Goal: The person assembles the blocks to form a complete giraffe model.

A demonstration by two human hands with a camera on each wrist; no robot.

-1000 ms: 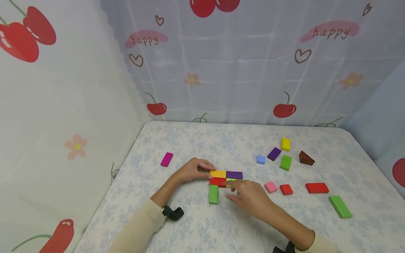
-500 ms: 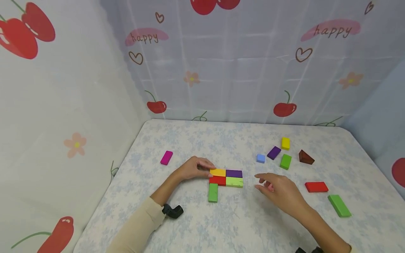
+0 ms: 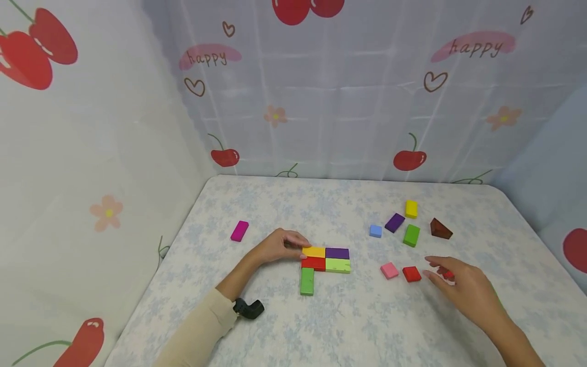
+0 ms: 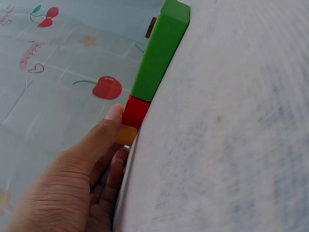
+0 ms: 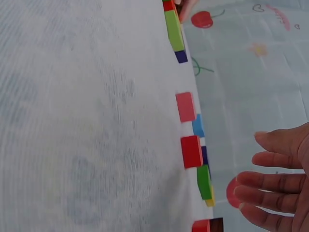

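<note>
In the head view a flat cluster of blocks lies mid-table: a yellow block (image 3: 314, 252) and a purple block (image 3: 337, 253) behind, a red block (image 3: 313, 263) and a lime-green block (image 3: 338, 265) in front. A green block (image 3: 307, 282) extends from the red one toward the person. My left hand (image 3: 278, 245) holds the yellow block at the cluster's left end, its thumb also by the red block. My right hand (image 3: 468, 288), fingers spread and holding nothing, hovers over a long red block (image 3: 448, 275), mostly hidden beneath it. A small red block (image 3: 411, 274) lies just left of that hand.
A pink block (image 3: 389, 270) lies right of the cluster. Farther back are a blue block (image 3: 375, 231), a purple block (image 3: 395, 223), a green block (image 3: 411, 236), a yellow block (image 3: 411, 209) and a brown wedge (image 3: 441, 229). A magenta block (image 3: 239, 231) lies at the left.
My right hand has left the cluster and moved right, past the pink and small red blocks, to above the long red block. My left hand has stayed at the cluster.
</note>
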